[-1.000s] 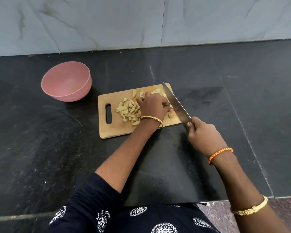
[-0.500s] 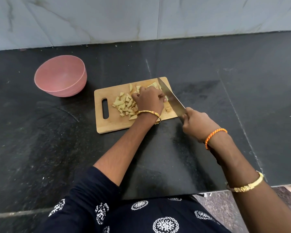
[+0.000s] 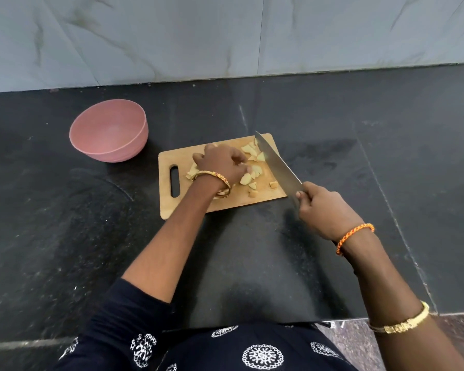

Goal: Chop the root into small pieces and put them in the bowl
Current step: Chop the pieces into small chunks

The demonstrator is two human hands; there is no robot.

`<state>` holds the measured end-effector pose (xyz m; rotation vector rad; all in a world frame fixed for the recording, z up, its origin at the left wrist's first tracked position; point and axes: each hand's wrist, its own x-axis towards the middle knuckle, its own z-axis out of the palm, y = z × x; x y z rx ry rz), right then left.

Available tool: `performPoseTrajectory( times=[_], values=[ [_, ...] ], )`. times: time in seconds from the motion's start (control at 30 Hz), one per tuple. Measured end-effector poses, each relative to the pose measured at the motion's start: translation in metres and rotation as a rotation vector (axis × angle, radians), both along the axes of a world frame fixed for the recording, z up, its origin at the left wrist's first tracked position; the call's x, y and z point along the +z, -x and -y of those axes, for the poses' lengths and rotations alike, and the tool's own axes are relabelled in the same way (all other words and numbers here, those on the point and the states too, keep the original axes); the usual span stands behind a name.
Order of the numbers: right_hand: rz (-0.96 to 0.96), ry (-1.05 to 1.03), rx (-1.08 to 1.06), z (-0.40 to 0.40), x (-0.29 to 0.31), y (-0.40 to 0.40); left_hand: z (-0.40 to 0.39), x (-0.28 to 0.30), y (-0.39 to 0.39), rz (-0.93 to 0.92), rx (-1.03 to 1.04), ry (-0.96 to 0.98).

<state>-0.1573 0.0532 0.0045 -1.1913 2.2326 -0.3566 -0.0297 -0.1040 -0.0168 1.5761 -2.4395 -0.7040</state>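
Two hands, right hand (image 3: pixel 324 210) gripping knife (image 3: pixel 277 163) (unbranded), pink bowl (image 3: pixel 109 131)

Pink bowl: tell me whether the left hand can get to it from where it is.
Probably yes. The pink bowl stands apart from the cutting board, on the left hand's own side, with bare counter between them.

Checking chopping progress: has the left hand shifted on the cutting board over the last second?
Yes. The left hand has slid toward the cutting board's handle slot, covering the pile and uncovering pieces beside the knife.

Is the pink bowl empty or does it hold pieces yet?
Empty: the pink bowl shows only bare interior; the root pieces lie on the cutting board.
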Motion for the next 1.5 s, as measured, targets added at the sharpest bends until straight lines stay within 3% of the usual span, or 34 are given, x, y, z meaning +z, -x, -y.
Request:
performPoseTrajectory(
  times=[0.17,0.27,0.37,0.63,0.73,0.83,0.97,1.1,1.33,1.5],
  values=[
    [0.038,-0.013,0.012,0.005,-0.001,-0.001,-0.006,-0.006,0.012,0.087,-0.132,0.059],
    [0.067,0.001,0.008,0.006,0.003,-0.001,-0.006,-0.007,0.016,-0.065,-0.004,0.13],
    [0.083,0.021,0.017,0.003,0.005,-0.001,-0.004,-0.007,0.015,-0.283,0.104,0.036],
    [0.247,0.092,-0.044,0.001,0.013,0.005,0.012,-0.005,0.005,-0.39,0.194,-0.001],
    [0.222,0.09,-0.054,0.0,0.012,0.008,0.016,-0.001,-0.007,-0.342,0.082,-0.033],
    [0.217,0.089,-0.055,-0.002,0.01,0.006,0.009,0.004,-0.02,-0.111,-0.14,-0.109],
    [0.224,0.06,-0.031,-0.002,0.008,-0.001,-0.006,0.002,-0.018,0.087,-0.229,0.016],
    [0.208,0.014,0.011,-0.008,0.003,-0.01,-0.012,-0.004,-0.014,0.086,-0.2,0.134],
    [0.038,0.089,0.027,-0.023,-0.017,-0.037,-0.023,-0.016,-0.019,-0.137,0.024,0.149],
    [-0.019,0.113,0.036,-0.023,-0.016,-0.042,-0.023,-0.019,-0.02,-0.17,0.058,0.126]
  ],
)
